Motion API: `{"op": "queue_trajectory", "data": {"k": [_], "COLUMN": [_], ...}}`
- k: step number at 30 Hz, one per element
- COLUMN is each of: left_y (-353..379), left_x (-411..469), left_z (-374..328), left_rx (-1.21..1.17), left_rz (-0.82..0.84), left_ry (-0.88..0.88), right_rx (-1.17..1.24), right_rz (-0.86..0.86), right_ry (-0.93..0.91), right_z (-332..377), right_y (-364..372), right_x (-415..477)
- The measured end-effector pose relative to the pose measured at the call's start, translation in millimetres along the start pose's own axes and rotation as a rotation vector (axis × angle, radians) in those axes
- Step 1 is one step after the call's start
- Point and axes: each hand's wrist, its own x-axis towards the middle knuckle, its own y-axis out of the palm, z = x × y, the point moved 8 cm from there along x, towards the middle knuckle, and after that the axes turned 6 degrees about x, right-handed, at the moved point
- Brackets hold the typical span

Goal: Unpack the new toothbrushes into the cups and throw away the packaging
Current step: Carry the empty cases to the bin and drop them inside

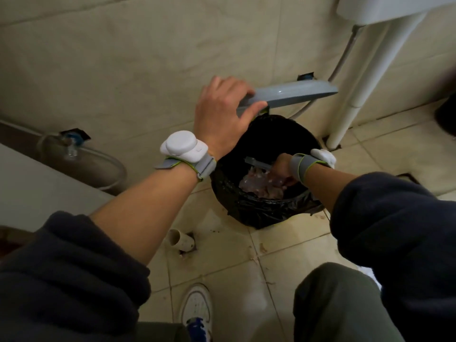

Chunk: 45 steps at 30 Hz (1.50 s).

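my left hand point(222, 114) grips the raised grey lid point(291, 93), fingers curled over its edge; my right hand point(283, 169) is down in the black-lined bin point(259, 208) among clear packaging point(259, 186), grip hidden, i cannot tell.

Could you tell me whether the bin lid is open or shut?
Open: the left hand holds the lid raised above the bin.

One view only, from the person's head, wide-angle and tilted steeply down and forward. It looks along both forearms onto the tiled floor point(283, 245) and the lined bin point(259, 208) close below, with the wall point(123, 58) at the far side and the person's knee and shoe at the near edge.
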Motion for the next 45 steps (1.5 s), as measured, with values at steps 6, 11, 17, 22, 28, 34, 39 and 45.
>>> {"op": "queue_trajectory", "data": {"k": [6, 11, 17, 22, 28, 34, 39, 45], "left_y": [0.3, 2.6, 4.1, 2.2, -0.2, 18.0, 41.1, 62.9], "left_x": [3.1, 4.8, 3.1, -6.6, -41.6, -92.3, -120.5, -142.4], "left_z": [3.2, 1.5, -8.0, -14.5, -23.8, -38.5, -48.1, -39.5], "left_rx": [-0.039, -0.047, -0.016, 0.022, 0.1, 0.243, 0.343, 0.385], "left_rz": [-0.06, -0.062, -0.015, 0.058, 0.184, 0.325, 0.446, 0.589], "left_ry": [0.012, 0.006, 0.02, 0.045, 0.1, 0.189, 0.253, 0.223], "right_rx": [-0.086, -0.41, -0.299, -0.353, -0.289, 0.029, 0.092, -0.039], "right_rz": [0.026, -0.07, -0.239, -0.484, -0.76, -0.804, -0.795, -0.734], "right_ry": [0.022, 0.04, -0.093, -0.177, -0.17, -0.126, -0.217, -0.271], "right_z": [-4.2, -22.7, -13.3, -16.1, -65.4, -90.3, -66.2, -54.8], "right_y": [18.1, 26.1, -13.0, -59.4, -115.9, -140.0, -116.4, -72.1], "right_x": [27.7, 44.9, 21.6, -19.9, -79.4, -109.5, -130.9, -137.8]}}
